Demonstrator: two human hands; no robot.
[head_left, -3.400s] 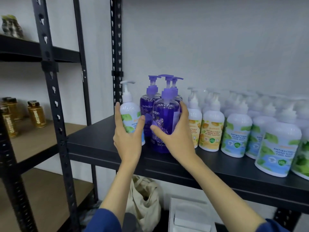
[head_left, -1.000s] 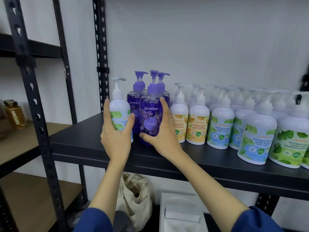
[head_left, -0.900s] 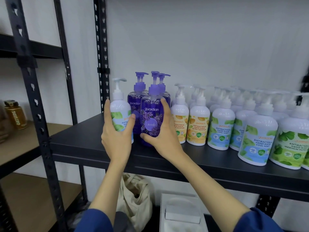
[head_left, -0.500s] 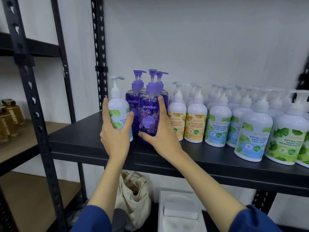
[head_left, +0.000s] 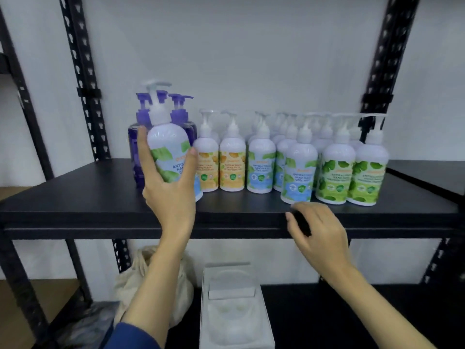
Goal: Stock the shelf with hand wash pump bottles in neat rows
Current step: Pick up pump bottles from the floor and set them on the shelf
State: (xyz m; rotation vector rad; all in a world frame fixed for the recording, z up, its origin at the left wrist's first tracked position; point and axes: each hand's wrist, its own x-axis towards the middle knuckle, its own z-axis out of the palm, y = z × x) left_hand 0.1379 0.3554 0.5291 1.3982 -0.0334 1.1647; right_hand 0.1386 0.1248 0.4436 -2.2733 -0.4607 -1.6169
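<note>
I can't read the motion-blurred labels; the white pump bottle (head_left: 169, 149) in my left hand (head_left: 169, 195) hides most of the purple bottles (head_left: 134, 157).

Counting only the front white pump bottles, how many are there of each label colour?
Orange-label bottles: 2
Blue-label bottles: 3, one gripped by the left hand
Green-label bottles: 2
Total: 7
The purple bottles and the rear rows overlap too much to count.
</note>
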